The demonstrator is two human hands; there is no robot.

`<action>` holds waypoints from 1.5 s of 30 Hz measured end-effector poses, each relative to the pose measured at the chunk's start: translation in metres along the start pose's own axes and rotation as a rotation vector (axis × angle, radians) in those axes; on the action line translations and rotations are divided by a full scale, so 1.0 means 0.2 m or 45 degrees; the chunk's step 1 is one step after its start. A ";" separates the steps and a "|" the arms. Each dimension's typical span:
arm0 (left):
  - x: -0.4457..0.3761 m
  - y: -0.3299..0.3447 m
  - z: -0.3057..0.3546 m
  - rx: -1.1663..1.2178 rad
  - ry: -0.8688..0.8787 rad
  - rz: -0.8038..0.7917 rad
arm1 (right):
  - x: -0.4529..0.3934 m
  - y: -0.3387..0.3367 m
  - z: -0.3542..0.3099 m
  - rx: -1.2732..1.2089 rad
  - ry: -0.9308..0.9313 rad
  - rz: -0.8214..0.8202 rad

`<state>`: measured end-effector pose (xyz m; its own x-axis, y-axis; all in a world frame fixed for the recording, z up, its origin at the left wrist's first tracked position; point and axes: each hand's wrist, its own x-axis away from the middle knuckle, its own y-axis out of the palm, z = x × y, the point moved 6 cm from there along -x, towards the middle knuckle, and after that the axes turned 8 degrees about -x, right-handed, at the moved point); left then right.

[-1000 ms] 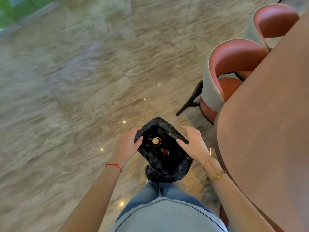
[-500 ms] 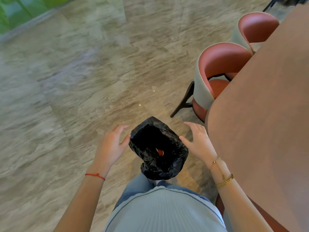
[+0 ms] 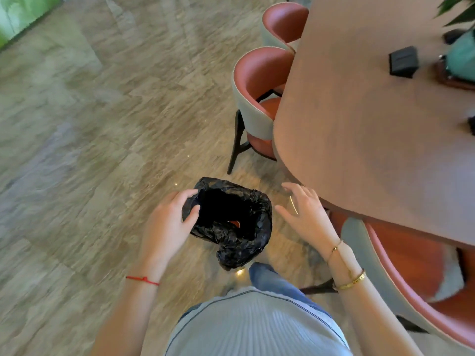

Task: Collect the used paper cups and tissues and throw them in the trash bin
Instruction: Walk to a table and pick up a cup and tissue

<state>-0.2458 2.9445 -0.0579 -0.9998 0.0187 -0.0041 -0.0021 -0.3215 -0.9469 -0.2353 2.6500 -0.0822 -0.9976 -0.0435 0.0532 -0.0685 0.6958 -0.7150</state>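
Black-lined bin (image 3: 231, 222) stands on the floor (image 3: 102, 150), near-left of the bench (image 3: 372, 137). Left hand (image 3: 169, 222) grips the liner's left rim between thumb and fingers. Right hand (image 3: 305, 214) hovers just right of the bin, fingers spread, holding nothing. A red object (image 3: 234, 223) shows inside.

Head-worn camera looks steeply down, close above both hands and floor (image 3: 77, 150)

I see bright, even daylight, strongest from the green window (image 3: 20, 16) far up-left of the table (image 3: 372, 124). Small ceiling-light glints dot the glossy floor (image 3: 90, 150) beside it. Motion blur smears the floor, and the wide lens bends the table's edge.
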 end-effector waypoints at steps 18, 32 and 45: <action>0.48 0.18 0.85 0.163 0.929 -0.331 | 1.54 -0.26 0.32 -0.069 0.676 0.682; 1.38 0.59 2.20 0.228 1.544 -0.553 | 2.87 -0.77 0.84 -0.036 1.125 1.081; 2.03 0.95 3.27 0.247 1.963 -0.781 | 3.64 -1.14 1.25 -0.083 1.433 1.472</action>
<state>-0.6638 2.2717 -0.0297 0.1034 0.9918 -0.0753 -0.4800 -0.0165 -0.8771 -0.9470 2.2799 -0.0550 -0.0007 0.9999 0.0136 0.7084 0.0101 -0.7057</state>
